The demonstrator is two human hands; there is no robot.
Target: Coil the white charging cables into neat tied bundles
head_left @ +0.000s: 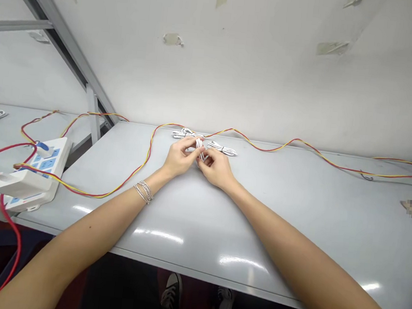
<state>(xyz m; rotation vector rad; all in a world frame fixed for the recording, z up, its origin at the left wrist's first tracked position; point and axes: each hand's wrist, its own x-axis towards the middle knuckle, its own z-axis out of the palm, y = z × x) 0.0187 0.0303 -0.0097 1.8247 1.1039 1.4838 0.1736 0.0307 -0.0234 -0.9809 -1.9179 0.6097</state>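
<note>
One white cable is pinched by left grip and right grip near the tabletop's far edge, two bundles just beyond. At the left edge, a power strip holds an adapter; the near edge lies well apart from the grips.

Glossy grey table, white wall

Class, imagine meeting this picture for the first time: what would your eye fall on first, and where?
First, the left hand and right hand, meeting near the centre with a white cable bundle at their fingertips. Next, the red and yellow wires winding across the grey table. Then, at the left, the white power strip with its blue sockets.
</note>
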